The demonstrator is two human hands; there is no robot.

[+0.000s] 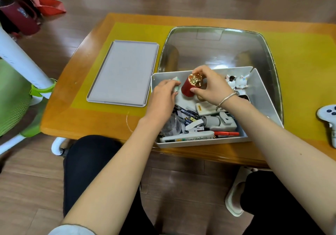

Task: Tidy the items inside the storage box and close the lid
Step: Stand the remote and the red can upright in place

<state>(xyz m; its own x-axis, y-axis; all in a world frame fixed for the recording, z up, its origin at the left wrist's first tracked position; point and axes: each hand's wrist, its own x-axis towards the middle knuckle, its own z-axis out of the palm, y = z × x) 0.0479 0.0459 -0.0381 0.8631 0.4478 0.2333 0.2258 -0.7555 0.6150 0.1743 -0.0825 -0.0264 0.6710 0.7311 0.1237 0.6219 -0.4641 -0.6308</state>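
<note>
From the head view, a grey box (258, 89) sits on a wooden table (72, 122), at the near edge, on a yellow mat (101, 52). Its grey lid (123, 72) lies flat on the mat just left of the box, apart from it. A clear tub (218, 49) stands behind the box, and the box's far end overlaps it.

The right hand (211, 87) reaches into the far part of the box and grasps a red jar (189, 87) with a gold cap, thumb below and fingers curled over the top; the jar is tilted, cap pointing away. A silver bangle (227, 98) circles that wrist. The left hand (161, 98) is in the box's far left corner, fingers bent round a small pale green thing (176, 79) beside the jar; what it is cannot be told.

In the far right of the box stand small white figurines (236, 82). The near half is a jumble: a white remote (189, 137) along the near wall, a red pen (227, 133) right of it, a grey gadget (218, 121) above those, a cream case (205, 108), binder clips, pens and a clear plastic piece (171, 125) under the left wrist.

A white gamepad (329, 114) lies on the table's right edge. Left of the table are a green chair (12, 98) and a red bag (51, 7) on the floor.
</note>
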